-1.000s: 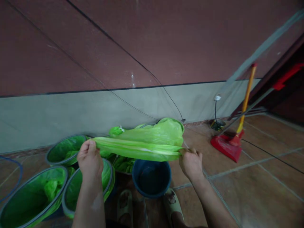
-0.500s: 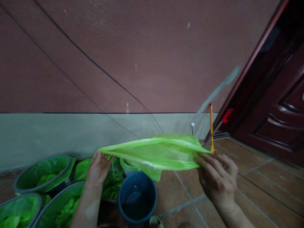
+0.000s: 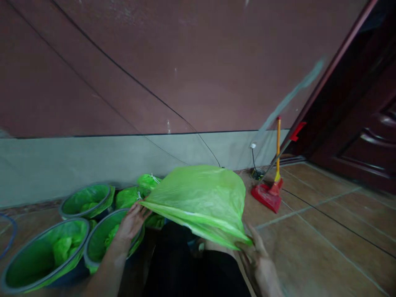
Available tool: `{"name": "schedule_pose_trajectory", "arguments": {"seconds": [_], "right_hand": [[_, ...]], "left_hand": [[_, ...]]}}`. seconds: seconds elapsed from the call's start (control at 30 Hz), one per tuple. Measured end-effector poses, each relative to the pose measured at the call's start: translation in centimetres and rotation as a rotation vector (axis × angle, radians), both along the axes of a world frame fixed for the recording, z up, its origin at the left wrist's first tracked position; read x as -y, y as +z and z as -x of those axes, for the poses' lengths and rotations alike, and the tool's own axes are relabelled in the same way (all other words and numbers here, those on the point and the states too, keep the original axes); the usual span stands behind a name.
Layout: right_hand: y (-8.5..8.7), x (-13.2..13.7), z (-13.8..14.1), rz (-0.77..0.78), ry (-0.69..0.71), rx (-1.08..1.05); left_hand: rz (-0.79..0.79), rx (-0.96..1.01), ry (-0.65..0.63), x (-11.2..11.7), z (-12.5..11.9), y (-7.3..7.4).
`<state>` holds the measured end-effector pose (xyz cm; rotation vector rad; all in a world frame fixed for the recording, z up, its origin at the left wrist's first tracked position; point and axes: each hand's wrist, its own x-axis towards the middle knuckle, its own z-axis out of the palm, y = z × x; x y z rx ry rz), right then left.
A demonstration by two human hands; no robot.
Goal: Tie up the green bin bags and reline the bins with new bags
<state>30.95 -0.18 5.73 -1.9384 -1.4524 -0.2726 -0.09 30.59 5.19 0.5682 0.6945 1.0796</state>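
A bright green plastic bag (image 3: 201, 198) is stretched between both my hands, billowing upward with air. My left hand (image 3: 132, 222) pinches its left edge, just above a bag-lined bin. My right hand (image 3: 255, 251) grips the bag's lower right corner, close to the camera. The bag hides the dark blue bucket seen earlier; a dark shape, apparently my leg or clothing, fills the space under it.
Three bins lined with green bags (image 3: 85, 198) (image 3: 40, 253) (image 3: 108, 237) stand at the left, with tied green bags (image 3: 148, 181) behind. A red and yellow mop (image 3: 272, 185) leans on the wall by a dark door (image 3: 365, 123). Tiled floor lies to the right.
The bag has swung down and ballooned open. My right hand dropped lower and nearer to me. The blue bucket is now covered by the bag and a dark shape.
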Motion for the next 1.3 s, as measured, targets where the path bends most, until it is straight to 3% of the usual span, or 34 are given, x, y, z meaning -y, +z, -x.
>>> {"name": "schedule_pose_trajectory", "arguments": {"seconds": [0.1,0.2,0.3,0.37,0.4,0.43,0.53,0.63,0.8,0.93,1.03,1.2,1.3], "right_hand": [[-1.8,0.8,1.8,0.118,0.104,-0.066],[-2.4,1.2,3.5,0.198,0.14,-0.14],[-2.4,1.1,4.9,0.211,0.141,-0.18],[-2.3,0.8,5.7,0.184,0.122,-0.197],[-2.3,0.5,6.2,0.171,0.108,-0.205],[-2.2,0.2,6.7,0.158,0.095,-0.212],[-1.9,-0.8,8.4,0.143,0.068,-0.235],[-1.4,-1.4,10.1,0.145,0.08,-0.255],[0.1,0.4,11.1,0.231,0.147,-0.228],[2.7,2.1,9.5,0.264,0.158,-0.223],[3.9,1.2,7.9,0.258,0.182,-0.163],[1.6,-1.6,5.7,0.383,0.177,-0.123],[-0.1,-1.6,4.7,0.31,0.091,-0.19]], "left_hand": [[0.08,-0.03,0.041,0.3,0.3,-2.0],[0.166,-0.073,0.104,0.8,0.0,-2.8],[0.299,-0.152,0.189,2.9,-1.1,-2.0],[0.337,-0.237,0.267,5.9,-2.4,-1.1],[0.296,-0.263,0.241,8.0,-3.2,-0.7],[0.239,-0.28,0.153,10.3,-4.1,-0.3],[0.197,-0.322,-0.291,17.1,-7.3,0.1],[0.24,-0.213,-0.555,20.9,-10.1,-0.2],[0.175,-0.257,-0.582,20.5,-11.8,-1.1],[0.191,-0.349,-0.633,19.7,-11.4,-1.3],[0.197,-0.36,-0.683,19.7,-11.2,-1.3],[0.247,-0.378,-0.731,19.2,-10.8,-1.3],[0.281,-0.384,-0.628,18.0,-9.5,-1.2]]}}
